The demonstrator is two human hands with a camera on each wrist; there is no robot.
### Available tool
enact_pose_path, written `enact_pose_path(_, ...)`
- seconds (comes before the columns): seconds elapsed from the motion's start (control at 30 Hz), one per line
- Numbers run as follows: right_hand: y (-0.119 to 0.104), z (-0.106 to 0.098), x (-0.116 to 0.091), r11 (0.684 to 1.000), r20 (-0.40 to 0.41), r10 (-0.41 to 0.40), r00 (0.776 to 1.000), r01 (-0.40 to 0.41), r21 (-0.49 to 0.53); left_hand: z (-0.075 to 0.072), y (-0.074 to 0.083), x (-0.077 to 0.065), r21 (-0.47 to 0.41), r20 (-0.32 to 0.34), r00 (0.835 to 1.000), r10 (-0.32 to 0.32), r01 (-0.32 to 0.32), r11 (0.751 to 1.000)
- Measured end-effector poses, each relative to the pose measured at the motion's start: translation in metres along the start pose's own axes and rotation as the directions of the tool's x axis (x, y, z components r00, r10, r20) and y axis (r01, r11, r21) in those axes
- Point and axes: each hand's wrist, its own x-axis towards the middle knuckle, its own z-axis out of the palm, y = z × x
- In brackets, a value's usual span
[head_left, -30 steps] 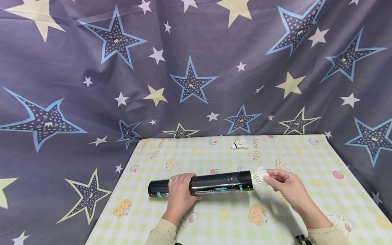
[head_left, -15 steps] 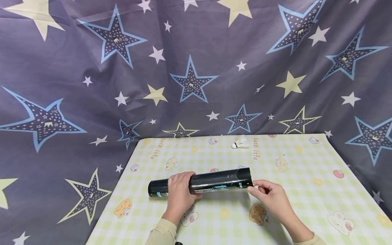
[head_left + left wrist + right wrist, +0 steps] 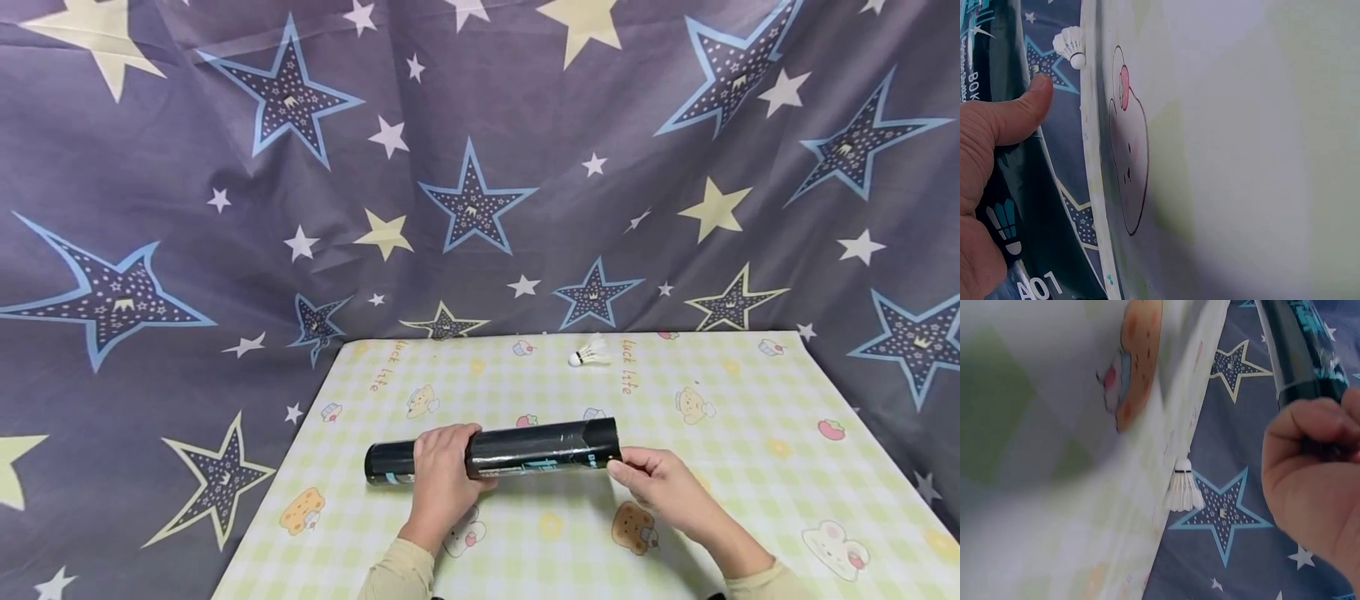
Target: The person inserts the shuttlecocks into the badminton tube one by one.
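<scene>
A long black shuttlecock tube (image 3: 543, 450) lies sideways just above the table, its right end slightly higher. My left hand (image 3: 444, 479) grips it round the left half; in the left wrist view the thumb (image 3: 1025, 112) lies along the printed wall. At the tube's right end, my right hand (image 3: 667, 487) pinches the lower rim between thumb and forefinger. In the right wrist view those fingers (image 3: 1319, 422) curl at the tube's end (image 3: 1300, 369). The inside of the tube is hidden. One white shuttlecock (image 3: 588, 353) lies on its side at the table's back.
A pale green checked cloth (image 3: 750, 467) with cartoon prints covers the table. Behind its back edge hangs a dark curtain (image 3: 420, 292) patterned with stars.
A second shuttlecock, partly out of the tube's right end a second ago, is out of sight now. My right hand moved left to the rim. The left hand kept its grip.
</scene>
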Motion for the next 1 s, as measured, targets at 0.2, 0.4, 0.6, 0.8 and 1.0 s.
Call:
enact_pose_path(0.2,-0.001,-0.050,0.026,0.998,0.117,-0.024,0.993,0.030,-0.048,0.000,-0.006,0.000,0.008,-0.015,1.000,0.023,-0.023,1.000)
enact_pose_path(0.4,0.009,-0.077,0.097,0.974,-0.143,0.221,0.965,-0.225,-0.011,-0.003,-0.011,-0.001,0.026,-0.010,1.000,0.012,-0.011,1.000)
enact_pose_path(0.6,0.023,-0.078,0.154,0.945,-0.166,0.322,0.932,-0.327,0.000,-0.003,-0.008,-0.004,0.016,0.033,0.999,0.007,-0.008,1.000)
enact_pose_path(0.8,0.035,-0.074,0.176,0.937,-0.171,0.339,0.925,-0.349,-0.027,0.003,-0.002,-0.005,0.027,0.033,0.999,0.032,-0.033,0.999)
enact_pose_path(1.0,0.047,-0.062,0.184,0.937,-0.219,0.306,0.927,-0.334,-0.105,0.002,-0.004,-0.004,0.053,0.035,0.999,0.029,-0.031,0.998)
